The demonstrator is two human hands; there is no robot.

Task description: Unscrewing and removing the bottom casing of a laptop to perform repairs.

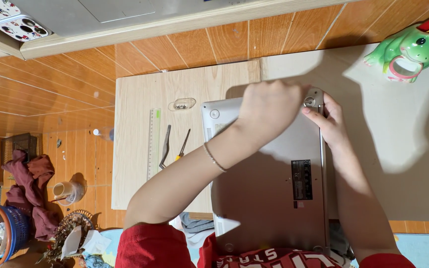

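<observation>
Laptop upside down on the wooden board, both hands at its far corner.

Left hand closed over the corner near a round rubber foot; what it pinches is hidden. Right hand fingers press the laptop's edge. Tweezers, small screwdriver and ruler lie left; frog figurine well apart.

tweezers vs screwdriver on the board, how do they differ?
The tweezers are all grey metal, while the screwdriver has a yellow handle and a thin dark shaft. The tweezers look longer and wider, the screwdriver shorter and slimmer. The tweezers lie next to the ruler, the screwdriver nearer the laptop. Both lie untouched on the wooden board.
</observation>
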